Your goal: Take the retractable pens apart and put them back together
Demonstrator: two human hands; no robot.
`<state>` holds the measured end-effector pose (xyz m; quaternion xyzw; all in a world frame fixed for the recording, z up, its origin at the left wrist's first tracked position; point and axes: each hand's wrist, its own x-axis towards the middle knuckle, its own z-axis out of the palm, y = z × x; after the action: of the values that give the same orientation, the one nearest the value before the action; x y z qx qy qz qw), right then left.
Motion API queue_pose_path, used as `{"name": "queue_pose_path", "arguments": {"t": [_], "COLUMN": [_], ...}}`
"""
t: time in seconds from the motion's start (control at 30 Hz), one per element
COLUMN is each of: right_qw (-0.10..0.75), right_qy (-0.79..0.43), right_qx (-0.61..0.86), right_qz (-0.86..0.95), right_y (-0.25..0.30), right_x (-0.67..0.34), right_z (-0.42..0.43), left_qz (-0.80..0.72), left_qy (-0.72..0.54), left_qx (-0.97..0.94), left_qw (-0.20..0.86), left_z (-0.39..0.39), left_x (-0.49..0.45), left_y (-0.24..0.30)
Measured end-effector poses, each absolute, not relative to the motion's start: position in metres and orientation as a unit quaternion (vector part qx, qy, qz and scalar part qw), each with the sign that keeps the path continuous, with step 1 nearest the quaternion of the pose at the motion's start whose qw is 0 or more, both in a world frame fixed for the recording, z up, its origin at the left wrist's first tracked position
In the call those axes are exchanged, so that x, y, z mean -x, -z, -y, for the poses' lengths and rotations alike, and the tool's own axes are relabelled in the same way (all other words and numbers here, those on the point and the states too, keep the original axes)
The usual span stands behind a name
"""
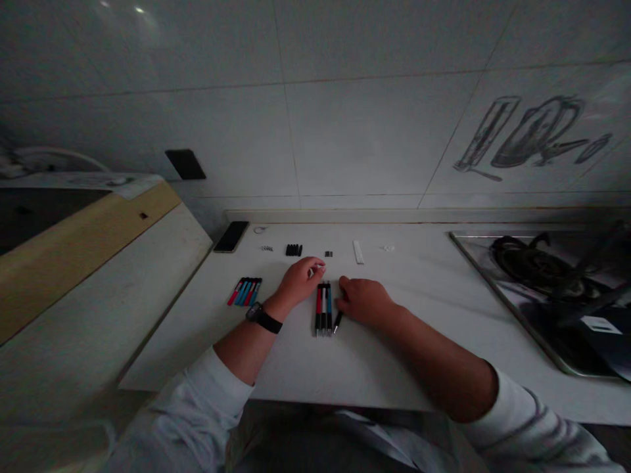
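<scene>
Three pens (323,312) with red, white and blue barrels and black grips lie side by side in the middle of the white counter, tips toward me. Just right of them, my right hand (367,302) is closed over another pen (338,322); only its black lower end and metal tip show. My left hand (302,279), wearing a black watch (263,317), hovers by the pens' far ends, thumb and fingers curled together. A small pale bit shows at its fingertips, too small to name. Beyond it lie black grips (294,250), tiny dark pieces (328,253) and white refills (358,252).
Several coloured barrels (245,291) lie at the left. Springs (267,248), small clear parts (388,248) and a phone (231,236) sit toward the wall. A gas stove (532,269) borders the right side, a white cabinet-like appliance (108,269) the left.
</scene>
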<state>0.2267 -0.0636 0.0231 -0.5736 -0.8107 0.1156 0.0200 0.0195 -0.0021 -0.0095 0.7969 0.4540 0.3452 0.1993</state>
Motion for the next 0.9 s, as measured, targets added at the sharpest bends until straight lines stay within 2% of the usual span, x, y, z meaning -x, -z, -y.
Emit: {"name": "queue_pose_path", "arguments": {"t": [0.13,0.4,0.7,0.9], "right_qw": [-0.029,-0.031,0.034,0.026], "right_qy": [-0.101,-0.089,-0.087,-0.077], "right_qx": [0.62,0.637,0.62,0.598], "right_qz": [0.778,0.765,0.779,0.797], "right_y": [-0.031,-0.032,-0.03,-0.026], "right_x": [-0.222,-0.22,-0.224,-0.217], "right_z": [0.067,0.069,0.061,0.069], "left_qz": [-0.443,-0.412,-0.383,-0.38], "left_qy": [-0.348,-0.336,-0.327,-0.319], "left_qx": [-0.802,-0.826,-0.841,-0.844], "left_qw": [0.198,0.19,0.197,0.202], "left_z": [0.006,0.01,0.012,0.012], "left_x": [-0.02,-0.022,-0.022,-0.025], "left_y": [0.007,0.007,0.005,0.007]}}
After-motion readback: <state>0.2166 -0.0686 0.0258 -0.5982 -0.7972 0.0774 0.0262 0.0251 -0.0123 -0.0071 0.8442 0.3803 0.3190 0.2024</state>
